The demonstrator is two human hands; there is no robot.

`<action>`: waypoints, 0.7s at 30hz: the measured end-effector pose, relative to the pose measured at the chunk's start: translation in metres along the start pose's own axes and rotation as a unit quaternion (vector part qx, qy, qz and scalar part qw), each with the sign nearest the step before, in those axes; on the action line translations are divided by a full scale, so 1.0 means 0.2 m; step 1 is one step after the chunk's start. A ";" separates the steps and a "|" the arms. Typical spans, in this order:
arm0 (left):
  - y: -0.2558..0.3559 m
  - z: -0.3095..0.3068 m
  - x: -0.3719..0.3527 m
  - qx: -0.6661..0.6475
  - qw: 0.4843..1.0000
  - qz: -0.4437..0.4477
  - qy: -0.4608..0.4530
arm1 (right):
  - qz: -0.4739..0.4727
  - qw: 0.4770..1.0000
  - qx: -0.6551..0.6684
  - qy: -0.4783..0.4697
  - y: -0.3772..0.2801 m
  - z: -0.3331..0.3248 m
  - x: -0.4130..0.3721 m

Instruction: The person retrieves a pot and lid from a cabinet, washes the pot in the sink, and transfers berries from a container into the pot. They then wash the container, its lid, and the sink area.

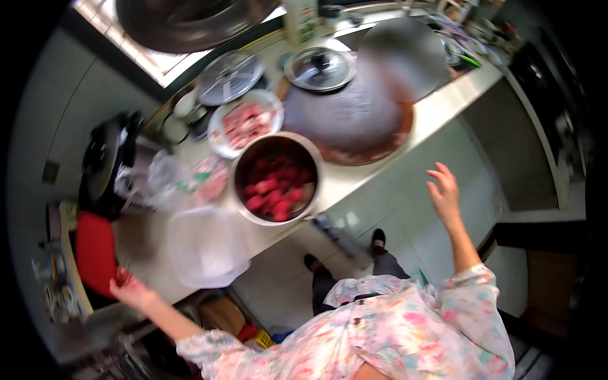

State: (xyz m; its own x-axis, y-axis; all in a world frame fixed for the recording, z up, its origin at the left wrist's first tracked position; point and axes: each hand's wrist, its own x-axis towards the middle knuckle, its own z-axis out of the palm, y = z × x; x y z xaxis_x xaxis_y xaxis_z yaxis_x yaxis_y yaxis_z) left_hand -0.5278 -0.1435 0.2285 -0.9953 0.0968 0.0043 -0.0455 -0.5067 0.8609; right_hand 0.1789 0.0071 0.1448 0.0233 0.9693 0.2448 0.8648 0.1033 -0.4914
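Observation:
At the lower left my left hand (132,289) is beside a red object (95,254). Its fingers are blurred, and whether they hold anything is unclear. Out over the floor on the right, my right hand (444,192) is raised with its fingers apart and nothing in it. A metal pot (317,166) holding red pieces (277,190) stands near the counter's front edge, between my hands. Behind it is a white bowl of pinkish meat (244,124). A translucent plastic container (206,247) lies nearer my left hand.
A large round board (361,120) lies right of the pot, with a glass lid (320,68) at its back and a round metal sheet (402,57) behind. Plastic bags (163,180) and a black cooker (104,158) stand left. A wok (190,22) hangs above.

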 end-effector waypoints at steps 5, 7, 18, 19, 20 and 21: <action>0.09 0.52 -0.85 0.005 0.989 -0.079 -0.128 | -0.047 0.995 0.085 0.006 0.33 -0.02 0.20; 0.02 0.78 -1.25 0.029 0.979 -0.116 -0.166 | -0.054 0.993 0.104 -0.003 0.43 -0.06 0.29; -0.73 1.73 -2.73 0.224 0.797 -0.351 -0.438 | -0.021 0.977 0.213 0.010 0.79 -0.30 0.83; -0.80 1.78 -2.79 0.221 0.790 -0.371 -0.436 | -0.014 0.973 0.230 0.010 0.81 -0.29 0.87; -0.86 1.84 -2.83 0.228 0.774 -0.390 -0.444 | -0.007 0.969 0.246 0.012 0.84 -0.29 0.92; -0.95 1.89 -2.87 0.218 0.774 -0.391 -0.448 | -0.018 0.973 0.231 0.014 0.88 -0.28 0.97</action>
State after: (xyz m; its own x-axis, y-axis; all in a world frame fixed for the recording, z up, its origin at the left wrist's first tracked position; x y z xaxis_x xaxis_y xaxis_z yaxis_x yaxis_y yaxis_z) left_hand 0.0844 0.2218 0.2551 -0.2110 0.8815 -0.4225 -0.3761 0.3257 0.8674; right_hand 0.3642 0.2002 0.1520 0.0166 0.9575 0.2879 0.5473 0.2323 -0.8041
